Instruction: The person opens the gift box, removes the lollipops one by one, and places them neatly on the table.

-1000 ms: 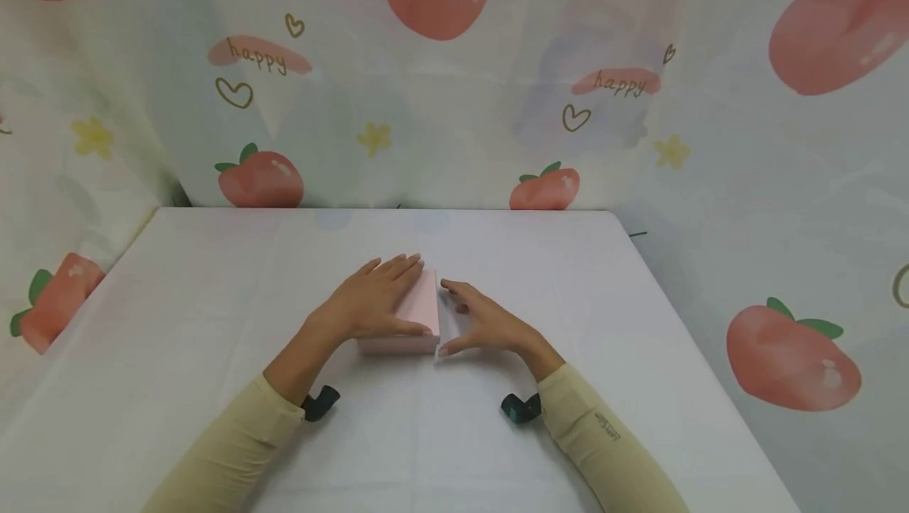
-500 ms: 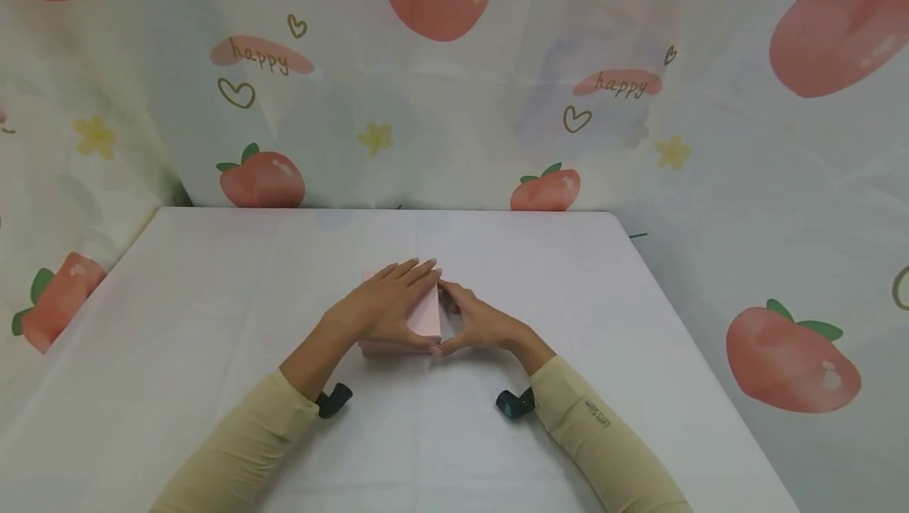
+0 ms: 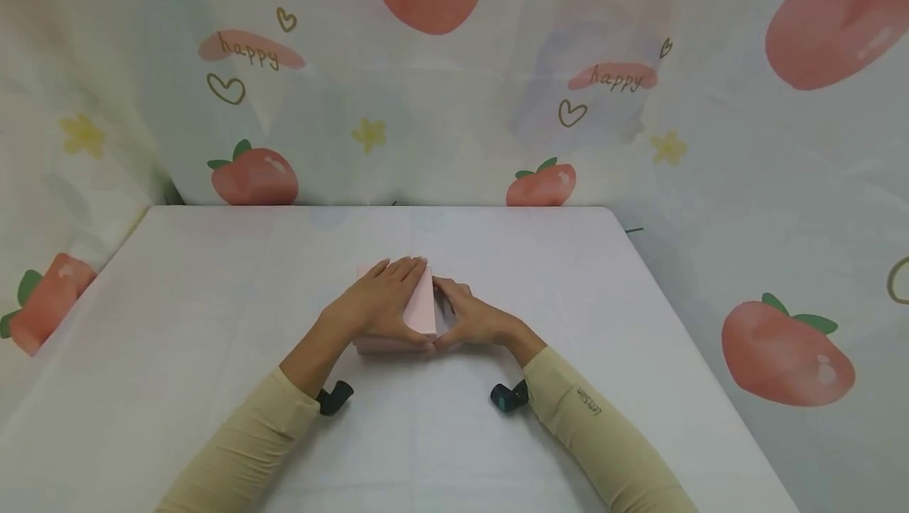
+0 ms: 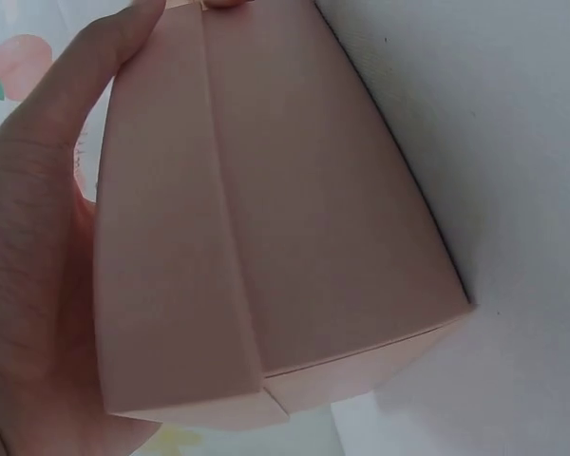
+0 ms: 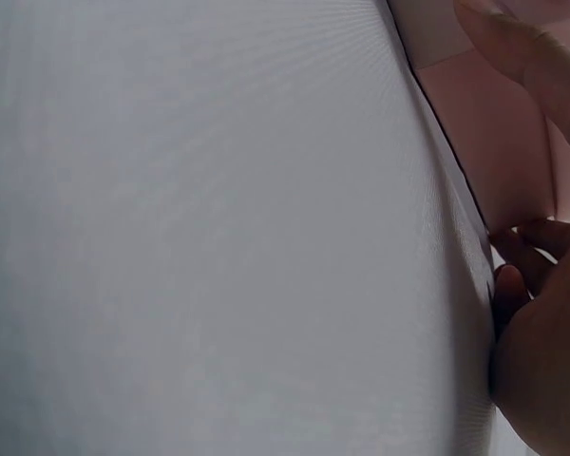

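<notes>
A pink cardboard box (image 3: 419,312) sits on the white table, its lid (image 4: 171,209) over the base (image 4: 323,190). My left hand (image 3: 376,304) spans the lid from above. Its thumb lies along the near edge and its fingertips reach the far edge. At the box's right end, my right hand (image 3: 472,316) holds the base, thumb at the near corner and fingers toward the far corner. Both thumbs nearly meet at the near right corner. The left hand covers most of the lid's top. In the right wrist view the box (image 5: 494,142) shows only at the upper right.
The white-covered table (image 3: 213,300) extends around the box on all sides. A fruit-patterned curtain (image 3: 454,102) hangs behind and beside it. Dark wrist-worn devices (image 3: 335,398) stick out at both sleeves.
My right hand has moved left, from just beside the box onto its right end. The left hand has shifted slightly over the lid, its thumb now at the near right corner.
</notes>
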A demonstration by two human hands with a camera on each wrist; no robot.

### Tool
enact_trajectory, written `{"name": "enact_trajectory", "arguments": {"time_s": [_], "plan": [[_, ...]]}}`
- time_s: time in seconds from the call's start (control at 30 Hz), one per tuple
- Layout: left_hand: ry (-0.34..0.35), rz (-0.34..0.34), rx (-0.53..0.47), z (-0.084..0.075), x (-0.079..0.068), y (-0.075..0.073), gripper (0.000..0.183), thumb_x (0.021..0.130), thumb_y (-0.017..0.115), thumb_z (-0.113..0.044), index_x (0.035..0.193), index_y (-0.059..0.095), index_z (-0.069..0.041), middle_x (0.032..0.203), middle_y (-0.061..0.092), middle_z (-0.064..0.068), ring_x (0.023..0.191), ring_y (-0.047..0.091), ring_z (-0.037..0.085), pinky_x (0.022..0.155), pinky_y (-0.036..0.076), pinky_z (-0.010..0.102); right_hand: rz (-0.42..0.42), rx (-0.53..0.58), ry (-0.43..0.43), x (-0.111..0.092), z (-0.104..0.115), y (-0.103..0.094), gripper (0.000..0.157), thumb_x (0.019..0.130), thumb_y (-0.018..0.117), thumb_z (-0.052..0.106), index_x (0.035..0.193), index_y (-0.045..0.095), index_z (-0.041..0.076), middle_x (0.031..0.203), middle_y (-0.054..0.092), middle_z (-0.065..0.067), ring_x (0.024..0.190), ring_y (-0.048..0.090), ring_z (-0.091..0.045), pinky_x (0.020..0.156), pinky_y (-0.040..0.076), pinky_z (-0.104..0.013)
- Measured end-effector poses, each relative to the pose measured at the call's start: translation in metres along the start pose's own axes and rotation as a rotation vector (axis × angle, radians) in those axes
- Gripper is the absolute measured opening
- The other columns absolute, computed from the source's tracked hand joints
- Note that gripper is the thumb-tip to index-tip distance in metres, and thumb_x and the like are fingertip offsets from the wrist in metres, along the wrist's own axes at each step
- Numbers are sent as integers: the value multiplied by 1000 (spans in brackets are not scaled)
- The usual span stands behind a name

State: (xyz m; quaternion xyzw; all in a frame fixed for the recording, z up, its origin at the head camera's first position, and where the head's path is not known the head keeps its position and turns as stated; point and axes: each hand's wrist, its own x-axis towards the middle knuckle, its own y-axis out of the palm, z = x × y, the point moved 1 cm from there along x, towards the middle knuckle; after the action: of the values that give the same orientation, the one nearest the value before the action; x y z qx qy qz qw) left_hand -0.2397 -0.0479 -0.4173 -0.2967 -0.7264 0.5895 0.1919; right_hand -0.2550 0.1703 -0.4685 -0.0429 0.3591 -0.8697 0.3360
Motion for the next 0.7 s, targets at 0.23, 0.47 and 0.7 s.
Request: {"name": "enact_trajectory", "arguments": {"time_s": [0.23, 0.47, 0.7], "plan": [[27, -42, 2, -2, 1, -2, 121, 79, 72, -73, 160, 25, 4, 158, 36, 18, 148, 32, 33, 121, 18, 52, -4, 5, -6, -1, 0, 0, 119, 74, 93, 36, 165, 19, 17, 165, 26, -5, 145, 22, -28, 116, 27, -51], [32, -75, 30, -4, 2, -5, 118, 77, 73, -71, 157, 31, 5, 153, 42, 17, 143, 38, 32, 118, 26, 54, -17, -40, -40, 1, -6, 1, 119, 73, 92, 44, 165, 19, 20, 164, 26, -1, 145, 23, -24, 116, 27, -51], [41, -82, 35, -3, 2, -3, 117, 77, 72, -72, 156, 33, 5, 152, 43, 17, 141, 40, 33, 117, 28, 53, -6, -26, -35, -2, -7, 3, 120, 74, 92, 47, 165, 19, 22, 165, 24, 1, 145, 21, -22, 117, 26, -49]]}}
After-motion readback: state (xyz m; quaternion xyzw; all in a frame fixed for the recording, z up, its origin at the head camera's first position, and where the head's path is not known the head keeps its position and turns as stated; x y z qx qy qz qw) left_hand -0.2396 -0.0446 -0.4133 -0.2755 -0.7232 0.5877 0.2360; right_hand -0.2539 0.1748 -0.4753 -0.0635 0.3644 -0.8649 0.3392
